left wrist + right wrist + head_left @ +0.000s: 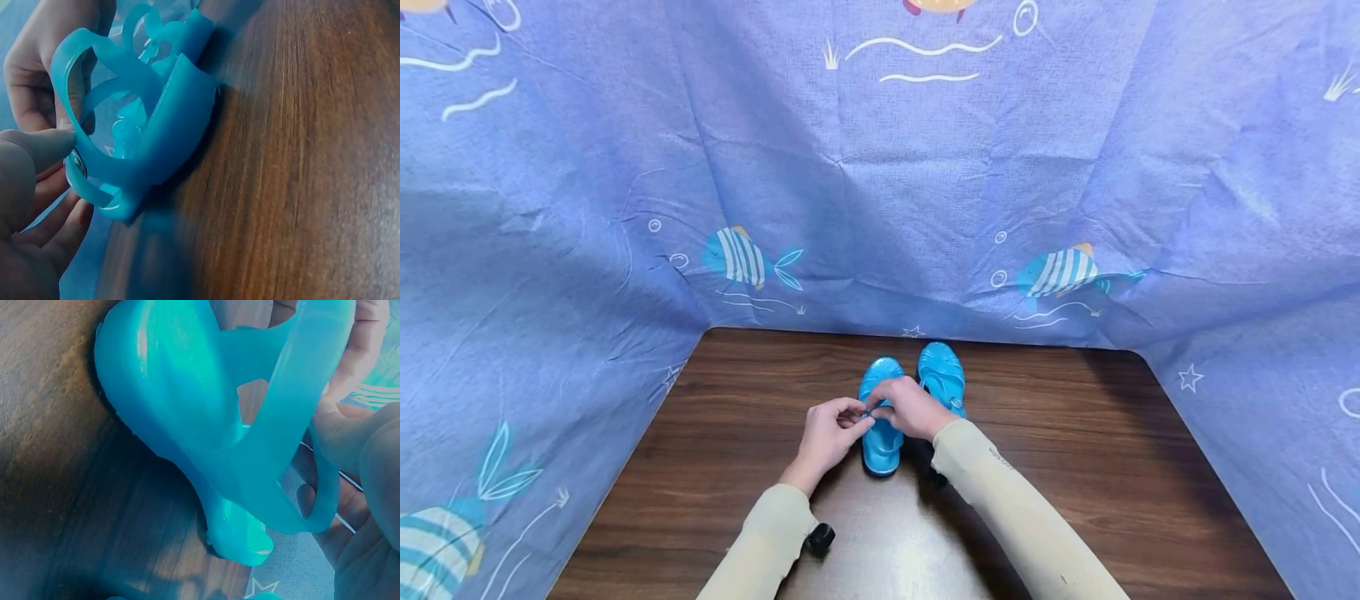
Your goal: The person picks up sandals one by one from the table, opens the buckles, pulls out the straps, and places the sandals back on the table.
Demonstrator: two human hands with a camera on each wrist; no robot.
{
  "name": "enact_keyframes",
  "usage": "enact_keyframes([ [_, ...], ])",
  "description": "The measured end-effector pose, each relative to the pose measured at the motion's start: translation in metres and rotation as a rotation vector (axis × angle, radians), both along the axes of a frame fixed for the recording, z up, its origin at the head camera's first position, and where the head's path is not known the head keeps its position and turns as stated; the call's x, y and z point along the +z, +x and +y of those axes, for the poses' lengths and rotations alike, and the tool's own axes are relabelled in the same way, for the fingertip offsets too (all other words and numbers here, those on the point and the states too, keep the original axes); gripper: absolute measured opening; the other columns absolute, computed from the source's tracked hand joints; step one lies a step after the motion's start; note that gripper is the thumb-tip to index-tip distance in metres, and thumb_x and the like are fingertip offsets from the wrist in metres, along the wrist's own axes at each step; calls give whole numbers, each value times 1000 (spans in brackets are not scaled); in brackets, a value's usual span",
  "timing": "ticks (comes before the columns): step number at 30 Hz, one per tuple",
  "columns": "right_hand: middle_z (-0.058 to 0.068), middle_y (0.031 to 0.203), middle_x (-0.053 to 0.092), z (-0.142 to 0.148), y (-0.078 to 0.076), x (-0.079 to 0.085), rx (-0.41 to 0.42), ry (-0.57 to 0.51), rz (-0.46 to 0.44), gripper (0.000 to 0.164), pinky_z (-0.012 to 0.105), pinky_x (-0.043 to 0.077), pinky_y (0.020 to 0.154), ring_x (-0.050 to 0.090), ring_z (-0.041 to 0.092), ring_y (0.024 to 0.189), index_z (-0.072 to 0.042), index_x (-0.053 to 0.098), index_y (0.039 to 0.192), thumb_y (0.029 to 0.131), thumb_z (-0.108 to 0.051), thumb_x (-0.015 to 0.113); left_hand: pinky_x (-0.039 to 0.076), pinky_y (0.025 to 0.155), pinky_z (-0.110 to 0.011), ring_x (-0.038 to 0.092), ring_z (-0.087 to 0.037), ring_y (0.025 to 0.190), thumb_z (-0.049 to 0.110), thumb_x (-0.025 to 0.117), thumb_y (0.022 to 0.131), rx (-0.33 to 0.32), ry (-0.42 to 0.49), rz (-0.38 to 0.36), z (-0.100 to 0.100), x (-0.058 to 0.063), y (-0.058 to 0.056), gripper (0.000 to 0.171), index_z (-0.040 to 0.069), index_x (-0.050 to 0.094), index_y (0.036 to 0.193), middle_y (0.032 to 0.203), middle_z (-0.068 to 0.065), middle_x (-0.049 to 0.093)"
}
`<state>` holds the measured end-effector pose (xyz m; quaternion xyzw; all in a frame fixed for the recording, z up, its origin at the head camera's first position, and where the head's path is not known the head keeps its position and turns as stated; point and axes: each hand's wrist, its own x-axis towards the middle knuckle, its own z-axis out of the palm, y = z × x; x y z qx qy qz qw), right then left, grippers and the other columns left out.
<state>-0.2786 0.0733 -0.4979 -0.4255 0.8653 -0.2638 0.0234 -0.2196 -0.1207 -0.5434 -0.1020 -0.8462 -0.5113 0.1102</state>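
A blue jelly sandal (882, 457) stands sole down on the table with both hands at its strap. My left hand (827, 435) pinches the strap (94, 153) between thumb and fingers, beside a small metal buckle (77, 164). From the other side, my right hand (916, 408) holds the strap with thumb and fingertips, close to the left fingertips. In the right wrist view, the ankle strap (300, 394) arches over the footbed, and a thinner strap loop (328, 494) runs to the right fingers. The exact grip at the buckle is partly hidden.
A matching blue sandal (940, 367) stands just right of the held one, partly behind the right hand. Dark wood-grain table (737, 375) surrounds both. A blue fish-print cloth (910, 208) hangs along the table's back and sides.
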Motion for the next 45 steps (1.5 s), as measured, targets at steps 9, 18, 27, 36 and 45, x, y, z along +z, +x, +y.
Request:
enact_keyframes([
  [9,-1,98,78,1,-1,-1,-16,-6,18,6,29,61,84,73,14,96,-12,79,100,99,-10,74,61,73,-25,71,-11,80,11,83,92,-16,-45,98,2,-3,-1,13,9,82,105,97,-1,74],
  [18,-5,94,74,2,-1,-1,-34,26,-8,8,24,58,82,69,9,90,-16,75,97,102,-13,70,62,76,-25,75,-13,85,14,83,92,-16,-37,153,-1,-11,-3,11,12,85,102,99,1,75],
  [27,-7,93,72,2,0,0,-50,38,-23,7,24,58,83,66,8,88,-16,74,96,101,-14,70,62,79,-25,76,-14,89,13,84,91,-24,-26,139,0,-12,-3,10,12,85,101,100,2,77],
  [36,-2,92,73,6,-4,-1,-30,-1,51,5,28,59,82,69,13,87,-11,75,95,99,-9,73,63,80,-28,75,-14,89,13,85,90,-13,-33,143,-1,-10,-4,13,9,85,103,100,1,77],
  [45,-4,91,71,5,-2,-3,-40,-5,41,7,28,59,83,67,12,87,-12,73,94,100,-9,72,63,80,-28,75,-13,89,14,84,91,-5,-40,148,-2,-11,-1,12,11,85,102,100,3,77],
])
